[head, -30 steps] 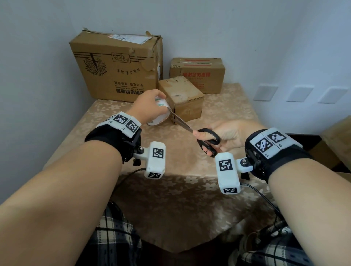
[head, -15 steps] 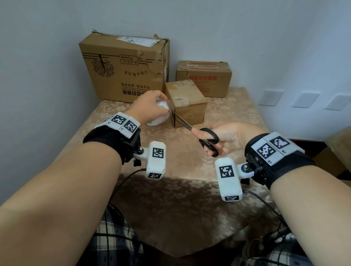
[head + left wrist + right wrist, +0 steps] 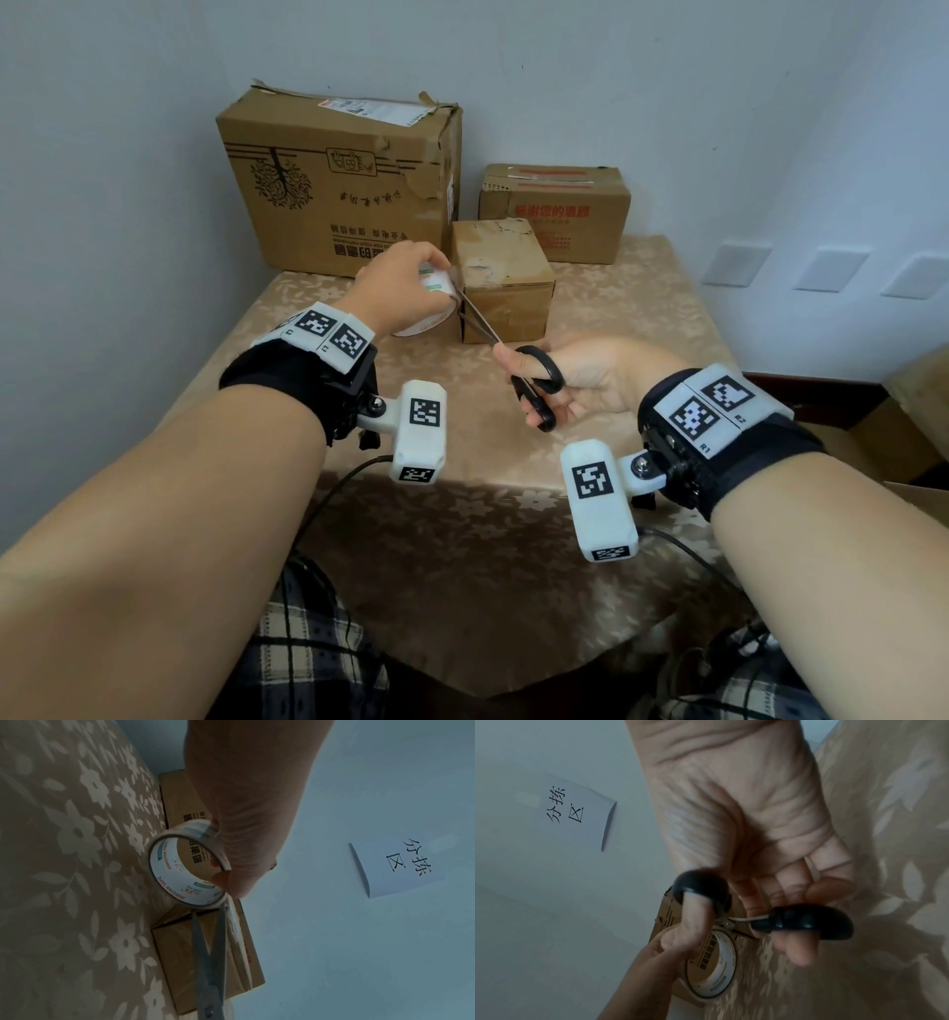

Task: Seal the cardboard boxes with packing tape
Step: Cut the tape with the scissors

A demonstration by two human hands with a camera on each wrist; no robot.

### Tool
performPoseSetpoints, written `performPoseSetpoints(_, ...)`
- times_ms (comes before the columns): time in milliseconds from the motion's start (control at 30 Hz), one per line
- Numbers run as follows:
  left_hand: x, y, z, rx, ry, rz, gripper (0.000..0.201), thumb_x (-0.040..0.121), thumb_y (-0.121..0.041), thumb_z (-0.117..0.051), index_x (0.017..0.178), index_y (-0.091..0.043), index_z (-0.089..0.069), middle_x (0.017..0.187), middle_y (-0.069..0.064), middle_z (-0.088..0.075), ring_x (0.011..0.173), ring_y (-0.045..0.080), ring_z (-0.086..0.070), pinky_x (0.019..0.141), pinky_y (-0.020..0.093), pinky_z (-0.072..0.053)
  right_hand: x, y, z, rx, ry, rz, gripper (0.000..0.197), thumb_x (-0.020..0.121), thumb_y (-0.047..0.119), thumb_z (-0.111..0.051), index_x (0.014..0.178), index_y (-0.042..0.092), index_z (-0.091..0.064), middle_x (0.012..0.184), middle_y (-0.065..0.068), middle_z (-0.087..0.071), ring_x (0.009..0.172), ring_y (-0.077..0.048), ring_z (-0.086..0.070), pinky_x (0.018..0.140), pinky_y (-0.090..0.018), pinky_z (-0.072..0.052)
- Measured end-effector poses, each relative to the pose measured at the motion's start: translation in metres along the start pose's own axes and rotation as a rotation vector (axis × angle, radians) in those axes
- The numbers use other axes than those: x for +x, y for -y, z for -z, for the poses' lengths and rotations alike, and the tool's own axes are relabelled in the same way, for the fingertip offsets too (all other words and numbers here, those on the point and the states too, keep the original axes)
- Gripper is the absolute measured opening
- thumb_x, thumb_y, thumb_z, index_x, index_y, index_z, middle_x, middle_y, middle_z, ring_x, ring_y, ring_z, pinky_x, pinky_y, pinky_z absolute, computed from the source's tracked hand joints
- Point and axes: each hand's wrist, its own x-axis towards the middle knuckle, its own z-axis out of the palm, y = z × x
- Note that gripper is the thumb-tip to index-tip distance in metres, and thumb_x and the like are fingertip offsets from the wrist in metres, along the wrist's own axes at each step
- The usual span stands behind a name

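Observation:
My left hand (image 3: 405, 288) grips a roll of clear packing tape (image 3: 431, 308) held on edge beside the small cardboard box (image 3: 506, 280); in the left wrist view the roll (image 3: 187, 870) is pinched at its rim. My right hand (image 3: 580, 375) holds black-handled scissors (image 3: 534, 385), thumb and fingers through the loops (image 3: 700, 888). The grey blades (image 3: 210, 953) stand slightly apart, their tips at the tape between the roll and the small box. A large box (image 3: 339, 180) and a medium box with red print (image 3: 557, 210) stand behind.
The table has a beige flowered cloth (image 3: 462, 514) and sits in a corner between two walls. A paper sign (image 3: 398, 866) hangs on the wall. Another cardboard box (image 3: 919, 411) is on the floor at the right. Cables run from both wrist cameras.
The head view has dropped a little, so everything sits lower in the frame. The scissors stay at the tape beside the roll; both hands keep their holds.

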Motion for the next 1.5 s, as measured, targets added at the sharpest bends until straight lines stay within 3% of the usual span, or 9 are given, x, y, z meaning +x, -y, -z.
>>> performPoseSetpoints(133, -0.001, 0.002, 0.004, -0.024, 0.057, 0.035, 0.025, 0.08, -0.03, -0.061, 0.104, -0.033, -0.055, 0.112, -0.002, -0.047, 0.111, 0.029, -0.05, 0.095, 0.048, -0.045, 0.001, -0.001, -0.001, -0.016, -0.061, 0.019, 0.04, 0.082, 0.053, -0.063, 0.086, 0.014, -0.056, 0.067, -0.004, -0.055, 0.053, -0.011, -0.058, 0.067, -0.028, -0.043)
performPoseSetpoints(267, 0.001, -0.001, 0.001, -0.126, 0.053, 0.062, 0.035, 0.092, -0.031, -0.051, 0.126, -0.021, -0.054, 0.123, 0.001, -0.055, 0.11, 0.02, -0.053, 0.089, 0.032, -0.046, -0.002, -0.003, 0.01, 0.007, -0.071, -0.002, 0.032, 0.084, 0.051, -0.061, 0.083, 0.02, -0.056, 0.066, -0.002, -0.053, 0.056, -0.012, -0.053, 0.067, -0.026, -0.043)
performPoseSetpoints(367, 0.006, -0.008, -0.004, -0.134, 0.101, 0.028, 0.035, 0.096, -0.022, -0.044, 0.128, -0.018, -0.058, 0.134, 0.001, -0.054, 0.113, 0.015, -0.049, 0.089, 0.025, -0.039, -0.005, -0.008, 0.024, 0.001, -0.098, -0.041, 0.033, 0.084, 0.048, -0.062, 0.084, 0.016, -0.056, 0.067, -0.003, -0.053, 0.058, -0.012, -0.052, 0.067, -0.025, -0.045)
performPoseSetpoints(567, 0.016, -0.029, -0.02, -0.226, 0.156, -0.012, 0.03, 0.096, -0.018, -0.043, 0.115, -0.019, -0.066, 0.115, 0.0, -0.061, 0.097, 0.012, -0.052, 0.08, 0.024, -0.04, -0.013, -0.023, 0.048, -0.022, -0.044, -0.08, 0.041, 0.078, 0.052, -0.06, 0.08, 0.013, -0.052, 0.068, -0.004, -0.053, 0.057, -0.013, -0.054, 0.064, -0.026, -0.05)
performPoseSetpoints(733, 0.02, -0.041, -0.029, -0.219, 0.172, -0.043, 0.031, 0.095, -0.016, -0.043, 0.115, -0.018, -0.066, 0.123, -0.001, -0.059, 0.102, 0.011, -0.051, 0.092, 0.027, -0.042, -0.019, -0.033, 0.052, -0.011, -0.042, -0.087, 0.042, 0.084, 0.054, -0.055, 0.082, 0.013, -0.05, 0.069, -0.003, -0.054, 0.056, -0.013, -0.055, 0.06, -0.024, -0.05)
performPoseSetpoints(900, 0.019, -0.042, -0.027, -0.198, 0.186, -0.048, 0.033, 0.096, -0.016, -0.042, 0.119, -0.019, -0.064, 0.125, 0.0, -0.058, 0.101, 0.01, -0.049, 0.087, 0.024, -0.04, -0.021, -0.031, 0.049, -0.05, -0.091, -0.07, 0.049, 0.082, 0.06, -0.054, 0.083, 0.011, -0.051, 0.07, -0.004, -0.056, 0.052, -0.01, -0.057, 0.051, -0.021, -0.048)
performPoseSetpoints(1133, 0.018, -0.041, -0.025, -0.168, 0.201, -0.067, 0.032, 0.095, -0.018, -0.044, 0.119, -0.021, -0.066, 0.124, -0.003, -0.06, 0.098, 0.008, -0.05, 0.085, 0.021, -0.038, -0.032, -0.023, 0.054, -0.046, -0.06, -0.041, 0.062, 0.062, 0.066, -0.056, 0.091, 0.011, -0.054, 0.064, -0.002, -0.054, 0.048, -0.012, -0.053, 0.055, -0.024, -0.046)
performPoseSetpoints(1367, 0.019, -0.043, -0.025, -0.173, 0.206, -0.054, 0.028, 0.093, -0.019, -0.047, 0.111, -0.024, -0.068, 0.112, -0.007, -0.058, 0.101, 0.011, -0.053, 0.088, 0.025, -0.043, -0.032, -0.021, 0.046, -0.057, -0.073, -0.003, 0.062, 0.057, 0.069, -0.057, 0.089, 0.016, -0.055, 0.062, -0.002, -0.053, 0.052, -0.014, -0.052, 0.063, -0.027, -0.043)
performPoseSetpoints(1500, 0.016, -0.043, -0.026, -0.194, 0.205, -0.032, 0.025, 0.091, -0.019, -0.048, 0.111, -0.027, -0.062, 0.116, 0.0, -0.061, 0.096, 0.013, -0.056, 0.078, 0.027, -0.044, -0.023, -0.02, 0.037, -0.037, -0.134, 0.062, 0.052, 0.068, 0.066, -0.058, 0.077, 0.015, -0.052, 0.062, -0.003, -0.055, 0.046, -0.011, -0.055, 0.059, -0.026, -0.044)
